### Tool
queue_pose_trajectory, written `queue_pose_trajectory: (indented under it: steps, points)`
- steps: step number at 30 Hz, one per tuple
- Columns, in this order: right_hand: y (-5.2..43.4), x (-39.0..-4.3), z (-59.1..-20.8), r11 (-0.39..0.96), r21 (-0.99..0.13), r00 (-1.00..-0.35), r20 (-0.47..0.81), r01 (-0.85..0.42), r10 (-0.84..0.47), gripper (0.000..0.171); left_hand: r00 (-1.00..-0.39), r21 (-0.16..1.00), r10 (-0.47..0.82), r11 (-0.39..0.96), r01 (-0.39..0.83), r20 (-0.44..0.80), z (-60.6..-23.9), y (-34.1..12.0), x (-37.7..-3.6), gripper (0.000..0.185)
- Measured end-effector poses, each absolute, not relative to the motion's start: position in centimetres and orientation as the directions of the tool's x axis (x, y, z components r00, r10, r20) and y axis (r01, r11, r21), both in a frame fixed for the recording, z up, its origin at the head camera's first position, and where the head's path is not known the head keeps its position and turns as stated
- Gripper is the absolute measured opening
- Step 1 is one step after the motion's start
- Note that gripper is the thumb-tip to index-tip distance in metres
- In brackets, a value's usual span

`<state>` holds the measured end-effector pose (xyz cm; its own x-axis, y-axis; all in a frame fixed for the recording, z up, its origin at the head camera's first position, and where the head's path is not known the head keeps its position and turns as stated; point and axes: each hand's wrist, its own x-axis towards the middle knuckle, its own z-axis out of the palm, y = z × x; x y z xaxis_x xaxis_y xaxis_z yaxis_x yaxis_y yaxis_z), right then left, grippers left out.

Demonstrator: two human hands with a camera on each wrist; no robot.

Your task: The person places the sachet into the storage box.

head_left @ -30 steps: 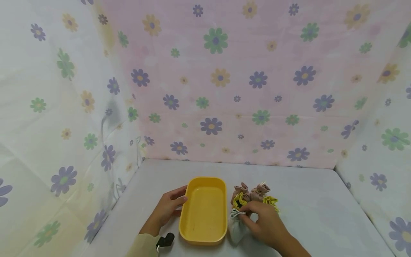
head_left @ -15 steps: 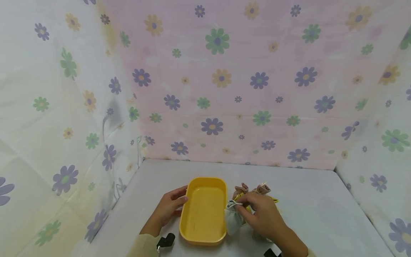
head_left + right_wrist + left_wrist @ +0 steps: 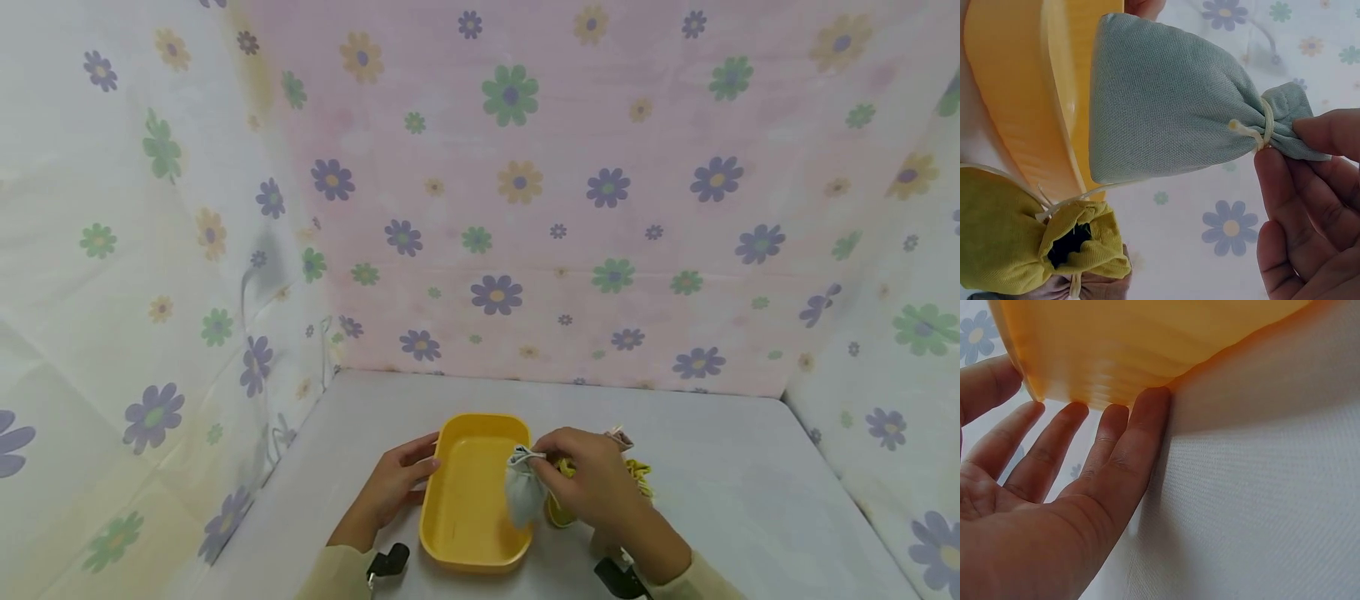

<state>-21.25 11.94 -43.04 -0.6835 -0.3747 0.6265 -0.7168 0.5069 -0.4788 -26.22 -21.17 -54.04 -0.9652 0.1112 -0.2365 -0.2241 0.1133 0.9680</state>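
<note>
Both hands are apart, one to each side of the yellow tray; the left hand lies along the tray's left side with its fingers spread, fingertips against the outer wall; the right hand pinches the grey-blue pouch by its gathered neck, thumb on one side and fingers on the other, just past the cream cord tied round it; seen from the head, the pouch hangs neck uppermost across the tray's right edge, its body overlapping the inside, though whether it touches the tray I cannot tell; the tray sits on the white counter; just to its right, partly hidden behind the right hand, are more pouches, among them a yellow pouch whose mouth shows dark inside, with a brownish pouch next to it in the right wrist view; farther right in the head view, a ruffled yellow top and a pinkish-brown top stick out past the hand; pale sleeves cover the forearms, and flower-printed cloth stands behind the counter.
</note>
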Motion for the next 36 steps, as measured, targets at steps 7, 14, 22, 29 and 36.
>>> queue_pose_trajectory:
  steps: [7, 14, 22, 29, 36]
  points:
    - [10.9, -22.4, -43.1, 0.483, -0.487, -0.675, 0.633, -0.728, -0.378, 0.011, -0.964, 0.968, 0.113, 0.103, -0.231, -0.242, -54.1, -21.1, -26.4, 0.064]
    - [9.0, -23.8, -43.1, 0.455, -0.524, -0.692, 0.598, -0.720, -0.405, 0.006, -0.958, 0.962, 0.113, 0.097, -0.254, -0.264, -54.0, -21.3, -26.6, 0.067]
    - [7.5, -25.0, -43.6, 0.451, -0.602, -0.752, 0.535, -0.659, -0.384, 0.005, -0.958, 0.962, 0.110, 0.100, -0.254, -0.265, -54.2, -21.2, -26.6, 0.066]
    - [6.1, -25.9, -43.8, 0.504, -0.623, -0.801, 0.481, -0.598, -0.355, 0.008, -0.960, 0.964, 0.108, 0.099, -0.246, -0.257, -54.3, -21.3, -26.6, 0.065]
    - [4.9, -26.7, -44.1, 0.524, -0.637, -0.825, 0.451, -0.565, -0.341, 0.011, -0.962, 0.965, 0.108, 0.106, -0.241, -0.252, -54.4, -21.3, -26.6, 0.063]
